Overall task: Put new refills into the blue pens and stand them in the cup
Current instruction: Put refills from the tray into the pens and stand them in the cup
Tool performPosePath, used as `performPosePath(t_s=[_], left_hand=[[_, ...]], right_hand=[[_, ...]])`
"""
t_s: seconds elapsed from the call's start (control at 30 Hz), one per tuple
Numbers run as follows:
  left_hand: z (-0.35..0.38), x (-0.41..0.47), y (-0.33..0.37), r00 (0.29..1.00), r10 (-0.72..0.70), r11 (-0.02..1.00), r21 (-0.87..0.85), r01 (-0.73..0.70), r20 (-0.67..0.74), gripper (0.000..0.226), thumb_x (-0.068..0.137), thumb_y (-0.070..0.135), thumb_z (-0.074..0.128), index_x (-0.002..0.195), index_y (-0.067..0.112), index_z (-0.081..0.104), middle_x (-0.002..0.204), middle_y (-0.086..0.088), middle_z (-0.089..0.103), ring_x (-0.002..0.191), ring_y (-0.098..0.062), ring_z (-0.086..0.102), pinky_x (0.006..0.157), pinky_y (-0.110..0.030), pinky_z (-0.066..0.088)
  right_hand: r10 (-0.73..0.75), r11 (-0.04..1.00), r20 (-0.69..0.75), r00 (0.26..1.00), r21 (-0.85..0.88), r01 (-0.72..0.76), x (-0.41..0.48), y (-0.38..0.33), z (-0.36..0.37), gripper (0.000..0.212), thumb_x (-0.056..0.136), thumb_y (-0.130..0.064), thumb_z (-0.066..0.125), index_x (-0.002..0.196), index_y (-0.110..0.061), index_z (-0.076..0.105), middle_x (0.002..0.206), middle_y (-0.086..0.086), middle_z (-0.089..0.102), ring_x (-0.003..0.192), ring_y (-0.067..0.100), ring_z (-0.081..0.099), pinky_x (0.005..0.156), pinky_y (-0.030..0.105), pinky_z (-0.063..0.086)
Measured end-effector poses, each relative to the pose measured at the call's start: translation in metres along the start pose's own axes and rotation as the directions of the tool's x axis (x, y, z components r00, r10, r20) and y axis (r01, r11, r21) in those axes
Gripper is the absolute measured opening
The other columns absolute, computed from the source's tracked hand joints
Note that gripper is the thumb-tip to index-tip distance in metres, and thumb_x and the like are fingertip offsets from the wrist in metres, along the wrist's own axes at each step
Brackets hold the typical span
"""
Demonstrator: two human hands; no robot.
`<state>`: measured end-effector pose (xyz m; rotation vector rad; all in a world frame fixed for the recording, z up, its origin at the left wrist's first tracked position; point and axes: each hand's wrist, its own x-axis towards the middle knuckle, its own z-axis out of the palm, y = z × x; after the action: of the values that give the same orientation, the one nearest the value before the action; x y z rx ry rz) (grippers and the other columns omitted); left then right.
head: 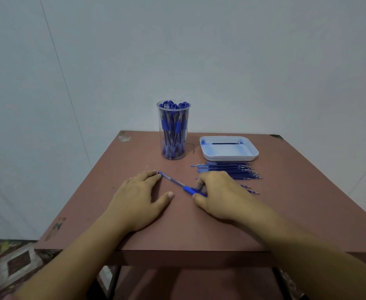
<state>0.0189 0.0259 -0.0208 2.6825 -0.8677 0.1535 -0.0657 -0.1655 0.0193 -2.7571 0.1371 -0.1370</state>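
A blue pen (176, 182) lies slantwise on the reddish-brown table (199, 224), between my hands. My right hand (218, 193) pinches its blue grip end between thumb and fingers. My left hand (138, 195) lies flat on the table, a fingertip touching the pen's far cap end. A clear plastic cup (173, 131) packed with several blue pens stands at the back of the table. A pile of blue refills (231, 169) lies to the right, partly hidden behind my right hand.
A white square tray (251, 153) with one dark refill in it sits at the back right, just behind the refill pile. A grey wall rises behind the table. Patterned floor shows at the lower left.
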Motion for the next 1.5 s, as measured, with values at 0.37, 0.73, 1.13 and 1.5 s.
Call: performPosePath(t_s=[0.37, 0.73, 1.13, 1.5], left_hand=[[-0.004, 0.006, 0.003, 0.93, 0.081, 0.987, 0.159, -0.024, -0.359, 0.045, 0.083, 0.054, 0.049, 0.111, 0.021, 0.063, 0.114, 0.002, 0.059, 0.099, -0.021, 0.058, 0.083, -0.039, 0.044], [-0.011, 0.057, 0.024, 0.83, 0.448, 0.884, 0.025, -0.467, -0.332, 0.028, 0.09, 0.049, 0.046, 0.105, 0.029, 0.06, 0.096, 0.013, 0.067, 0.08, -0.011, 0.064, 0.063, -0.029, 0.051], [0.005, 0.061, 0.005, 0.918, 0.278, 0.852, -0.37, -0.371, -0.282, 0.022, 0.089, 0.027, 0.068, 0.109, 0.037, 0.065, 0.093, 0.02, 0.066, 0.081, 0.002, 0.059, 0.075, -0.019, 0.047], [0.0, 0.058, -0.003, 0.941, 0.24, 0.843, -0.429, -0.324, -0.239, 0.029, 0.092, 0.02, 0.065, 0.116, 0.037, 0.068, 0.084, 0.037, 0.062, 0.076, 0.01, 0.057, 0.07, -0.005, 0.037]], right_hand=[[-0.202, 0.935, -0.235, 0.951, 0.243, 0.258, 0.032, 0.042, -0.01, 0.012, 0.097, -0.021, 0.055, 0.101, -0.031, 0.06, 0.091, -0.013, 0.064, 0.086, 0.0, 0.057, 0.071, 0.014, 0.043], [-0.116, 0.78, -0.261, 0.958, 0.574, 0.251, 0.043, 0.04, 0.002, 0.009, 0.094, -0.023, 0.061, 0.088, -0.025, 0.056, 0.074, -0.003, 0.069, 0.063, 0.004, 0.058, 0.065, 0.024, 0.049], [-0.191, 0.822, -0.34, 0.921, 0.457, 0.339, 0.047, 0.041, 0.003, 0.012, 0.093, -0.007, 0.061, 0.102, -0.009, 0.069, 0.081, -0.015, 0.064, 0.069, -0.014, 0.059, 0.064, 0.003, 0.041], [-0.147, 0.894, -0.374, 0.916, 0.346, 0.285, 0.052, 0.064, -0.006, 0.028, 0.092, -0.016, 0.065, 0.088, -0.044, 0.063, 0.085, -0.013, 0.071, 0.079, 0.006, 0.065, 0.073, 0.016, 0.049]])
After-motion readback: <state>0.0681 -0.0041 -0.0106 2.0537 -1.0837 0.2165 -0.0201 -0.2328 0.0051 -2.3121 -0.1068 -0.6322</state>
